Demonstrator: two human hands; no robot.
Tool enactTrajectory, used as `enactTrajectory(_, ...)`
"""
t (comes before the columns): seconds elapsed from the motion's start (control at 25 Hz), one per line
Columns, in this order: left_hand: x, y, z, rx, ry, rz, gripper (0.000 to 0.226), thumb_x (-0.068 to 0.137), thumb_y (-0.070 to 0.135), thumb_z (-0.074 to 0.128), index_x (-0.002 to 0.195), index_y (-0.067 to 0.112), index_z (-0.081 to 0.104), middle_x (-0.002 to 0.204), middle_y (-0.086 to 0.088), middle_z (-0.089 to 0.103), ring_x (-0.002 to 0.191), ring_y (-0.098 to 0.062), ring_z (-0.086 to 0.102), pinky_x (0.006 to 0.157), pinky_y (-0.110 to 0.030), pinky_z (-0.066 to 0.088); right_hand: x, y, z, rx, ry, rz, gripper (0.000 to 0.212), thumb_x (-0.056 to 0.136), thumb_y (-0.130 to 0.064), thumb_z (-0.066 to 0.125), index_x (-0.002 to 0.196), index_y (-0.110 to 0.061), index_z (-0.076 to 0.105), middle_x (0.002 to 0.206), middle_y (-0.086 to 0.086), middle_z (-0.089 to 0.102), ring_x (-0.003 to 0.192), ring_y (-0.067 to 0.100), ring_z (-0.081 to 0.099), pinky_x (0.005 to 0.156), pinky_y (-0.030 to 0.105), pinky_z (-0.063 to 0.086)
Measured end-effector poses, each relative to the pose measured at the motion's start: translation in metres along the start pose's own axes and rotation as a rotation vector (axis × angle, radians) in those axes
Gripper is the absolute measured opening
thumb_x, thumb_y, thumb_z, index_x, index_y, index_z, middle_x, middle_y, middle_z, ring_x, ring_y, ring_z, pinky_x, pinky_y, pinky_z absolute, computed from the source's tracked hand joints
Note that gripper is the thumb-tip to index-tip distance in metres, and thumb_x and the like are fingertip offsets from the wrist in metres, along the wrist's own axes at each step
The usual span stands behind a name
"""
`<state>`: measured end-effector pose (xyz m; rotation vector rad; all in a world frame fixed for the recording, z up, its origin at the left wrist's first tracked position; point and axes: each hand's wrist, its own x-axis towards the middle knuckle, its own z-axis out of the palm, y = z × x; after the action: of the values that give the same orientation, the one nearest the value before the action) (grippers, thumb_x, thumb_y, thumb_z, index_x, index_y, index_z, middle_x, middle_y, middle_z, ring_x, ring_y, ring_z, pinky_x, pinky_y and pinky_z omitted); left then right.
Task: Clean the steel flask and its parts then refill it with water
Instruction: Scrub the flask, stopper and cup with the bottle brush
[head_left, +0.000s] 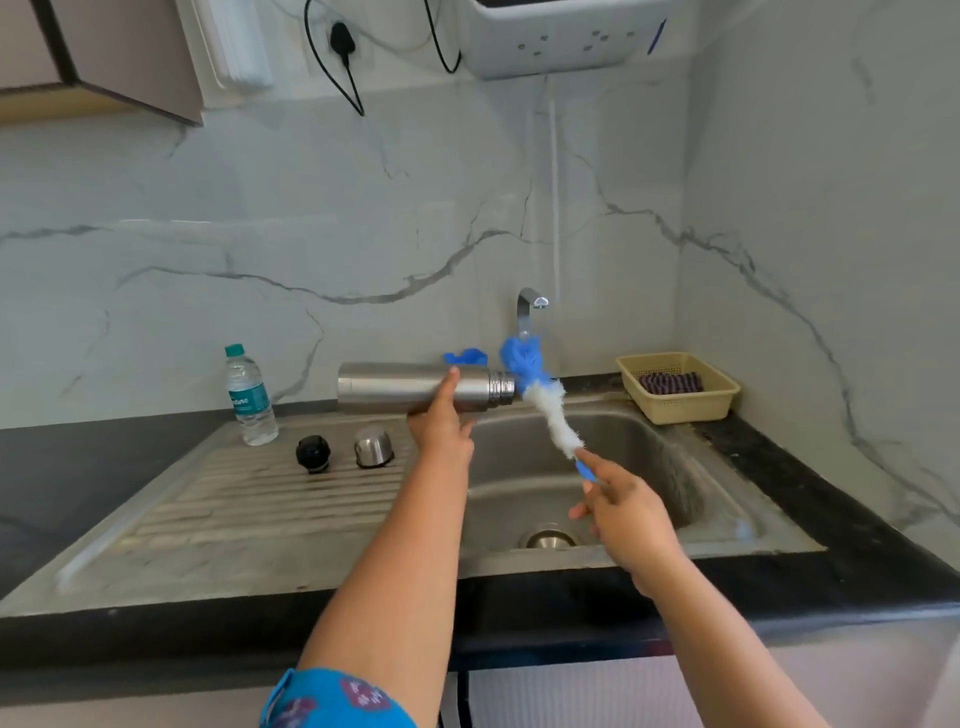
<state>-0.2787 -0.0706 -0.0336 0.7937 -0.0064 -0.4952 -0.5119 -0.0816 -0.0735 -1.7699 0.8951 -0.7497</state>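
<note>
While your left hand (441, 423) grips the steel flask (415, 387) sideways over the sink (623, 447), your right hand (626, 512) pinches the bottle brush (550, 415) at its mouth; cap (373, 446) and stopper (312, 453) wait left of the sink, refilling undone.

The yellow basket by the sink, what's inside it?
Inside the basket lies a dark striped cloth, folded or bunched along the back. The basket's front wall hides the bottom, so anything under or in front of the cloth cannot be seen.
</note>
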Motion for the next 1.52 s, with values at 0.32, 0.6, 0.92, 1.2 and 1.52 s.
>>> enactTrajectory(0.32,0.041,-0.019,-0.033,-0.064,0.107,0.051,0.06,0.075,0.009,0.084,0.123,0.014,0.048,0.125,-0.007,0.064,0.109,-0.023,0.065,0.064,-0.033,0.059,0.029,0.015,0.047,-0.326,-0.026,-0.122,0.05,0.098,-0.01,0.042,0.14,-0.036,0.047,0.073,-0.009,0.059,0.048,0.001,0.053,0.046,0.007,0.038)
enactTrajectory(0.6,0.071,-0.01,-0.042,0.03,0.116,0.236,0.073,0.068,0.011,0.089,0.127,0.018,0.047,0.117,0.003,0.064,0.109,-0.018,0.065,0.096,-0.05,0.053,0.128,-0.026,0.046,-0.398,0.095,-0.15,0.044,0.099,-0.015,0.041,0.138,-0.032,0.05,0.115,0.011,0.064,0.078,0.019,0.062,0.068,0.023,0.046)
enactTrajectory(0.92,0.085,0.018,-0.052,-0.003,0.009,0.267,0.067,0.078,0.009,0.082,0.132,0.015,0.042,0.133,-0.002,0.058,0.113,-0.012,0.062,0.076,-0.028,0.059,0.224,-0.13,0.058,-1.293,0.123,-0.294,0.033,0.093,-0.005,0.047,0.125,-0.008,0.05,0.115,0.012,0.06,0.106,0.032,0.059,0.072,0.035,0.041)
enactTrajectory(1.2,0.083,0.017,-0.048,-0.08,0.042,0.225,0.063,0.079,0.006,0.08,0.13,0.014,0.043,0.127,0.0,0.06,0.098,-0.003,0.062,0.084,-0.035,0.055,0.273,-0.191,0.11,-1.755,0.131,-0.542,0.014,0.088,0.004,0.053,0.096,-0.007,0.059,0.096,0.007,0.059,0.1,0.028,0.059,0.102,0.047,0.038)
enactTrajectory(1.52,0.084,0.018,-0.042,-0.116,0.029,0.209,0.062,0.079,0.006,0.08,0.129,0.018,0.044,0.13,0.001,0.059,0.105,-0.007,0.062,0.086,-0.037,0.057,0.288,-0.21,0.133,-1.863,0.096,-0.682,0.031,0.089,0.003,0.053,0.065,-0.011,0.04,0.067,0.001,0.04,0.061,0.016,0.037,0.084,0.032,0.035)
